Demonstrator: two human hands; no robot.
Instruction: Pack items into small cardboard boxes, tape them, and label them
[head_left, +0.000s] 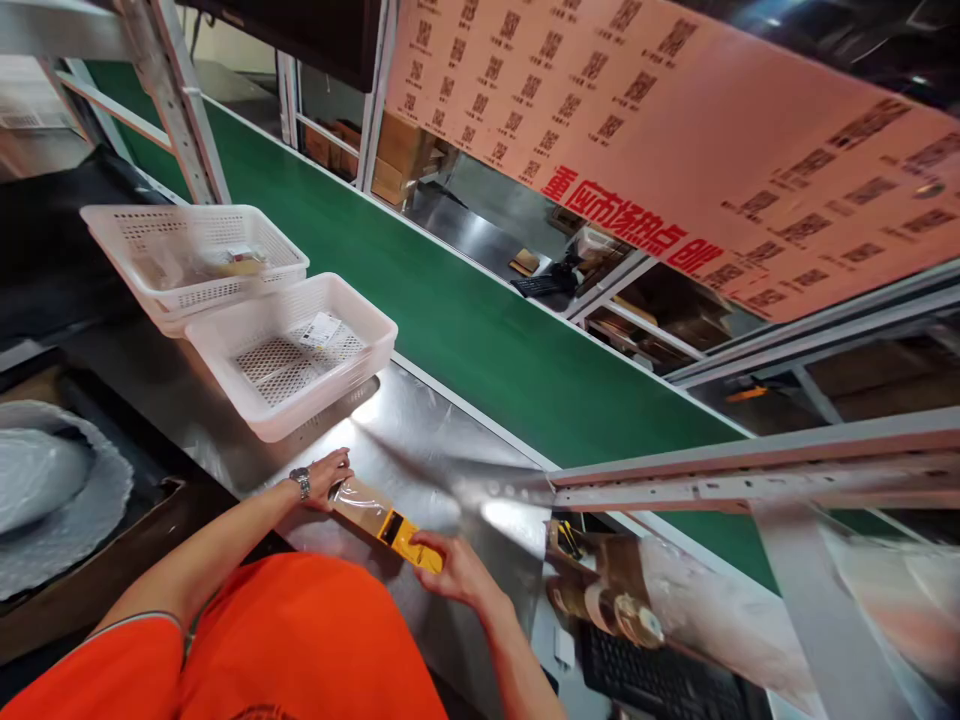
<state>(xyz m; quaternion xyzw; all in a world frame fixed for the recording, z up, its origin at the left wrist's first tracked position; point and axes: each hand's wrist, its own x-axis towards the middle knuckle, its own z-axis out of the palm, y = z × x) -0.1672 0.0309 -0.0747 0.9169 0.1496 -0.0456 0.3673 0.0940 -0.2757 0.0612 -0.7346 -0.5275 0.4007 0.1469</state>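
A long yellow and tan packet (381,520) in a clear plastic sleeve lies on the steel table (420,440) right in front of me. My left hand (327,478), with a wristwatch, grips the packet's clear far end. My right hand (450,566) pinches the yellow near end. Both hands hold the packet low against the table top. My orange shirt fills the bottom of the view.
Two white mesh baskets (292,350) (187,255) stand on the table to the left, each with small items inside. A green conveyor belt (480,340) runs behind the table. Tape rolls (607,600) and a black keyboard (660,680) sit at the right. Bubble wrap (52,500) lies at the far left.
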